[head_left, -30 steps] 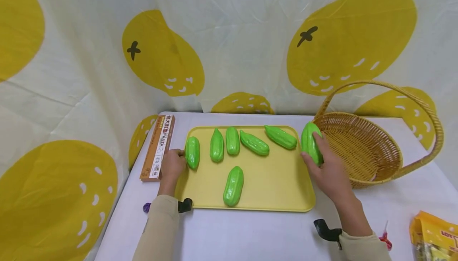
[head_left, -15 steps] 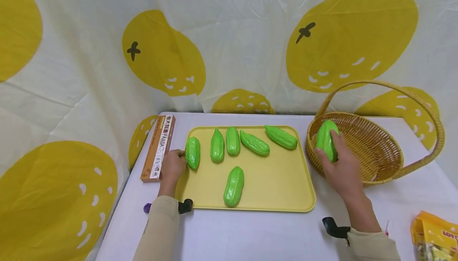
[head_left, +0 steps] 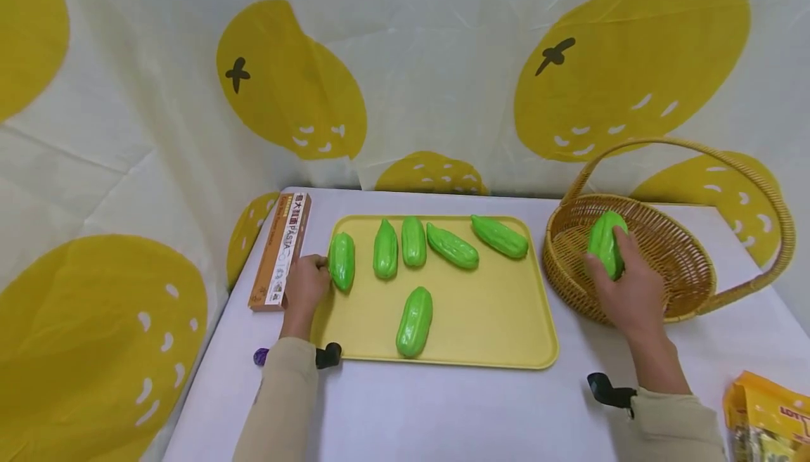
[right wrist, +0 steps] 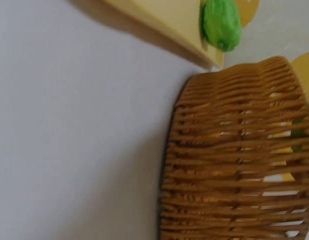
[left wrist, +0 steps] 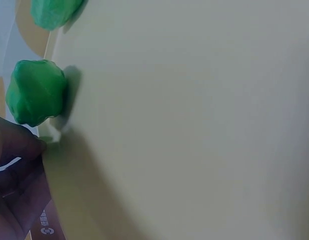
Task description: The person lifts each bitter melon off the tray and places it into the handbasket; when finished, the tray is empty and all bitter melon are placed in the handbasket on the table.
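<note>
In the head view, my right hand (head_left: 633, 300) grips a green ridged gourd (head_left: 605, 240) inside the opening of a wicker basket (head_left: 566, 283). The basket's woven side (right wrist: 229, 155) fills much of the right wrist view and mostly hides that hand and gourd. My left hand (head_left: 306, 285) pinches the left rim of a yellow tray (head_left: 487, 314), thumb on top in the left wrist view. Right beside those fingers lies one gourd (head_left: 342, 261). Several more like it lie along the tray's far side, and another gourd (head_left: 414, 323) sits nearer the front.
A pasta box (head_left: 278, 254) lies left of the tray. At the lower right is a yellow snack bag (head_left: 768, 413). The basket's tall handle (head_left: 768, 195) arches over it. A small purple item (head_left: 261, 356) lies near the left sleeve. A patterned cloth hangs behind.
My right hand has carried the gourd rightward from beside the tray's right edge, over the basket's rim and into its opening. My left hand has kept its hold on the tray.
</note>
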A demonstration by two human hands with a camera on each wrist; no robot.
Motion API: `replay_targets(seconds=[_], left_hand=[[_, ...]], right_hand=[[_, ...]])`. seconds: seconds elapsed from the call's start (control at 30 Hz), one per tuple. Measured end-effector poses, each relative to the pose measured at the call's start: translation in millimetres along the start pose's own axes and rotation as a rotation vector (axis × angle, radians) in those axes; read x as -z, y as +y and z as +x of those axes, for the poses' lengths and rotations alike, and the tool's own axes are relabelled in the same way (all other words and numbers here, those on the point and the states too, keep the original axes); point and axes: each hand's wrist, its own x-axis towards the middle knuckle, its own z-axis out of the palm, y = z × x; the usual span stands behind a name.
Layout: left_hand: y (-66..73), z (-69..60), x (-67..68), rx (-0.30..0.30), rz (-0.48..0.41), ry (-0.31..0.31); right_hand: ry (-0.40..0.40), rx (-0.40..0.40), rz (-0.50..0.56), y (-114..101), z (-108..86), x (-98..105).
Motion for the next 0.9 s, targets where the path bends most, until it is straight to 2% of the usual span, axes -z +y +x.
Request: replay_targets(seconds=[0.23, 0.9], left_hand=[[0.5, 2.7, 2.0, 0.005, 0.006, -0.001], [-1.6, 1.0, 0.2, 0.028, -0.017, -0.012]], right_hand=[[-0.05, -0.041, -0.025, 18, 4.9, 0], [-0.3, -0.097, -0.162, 48, 24.6, 9]])
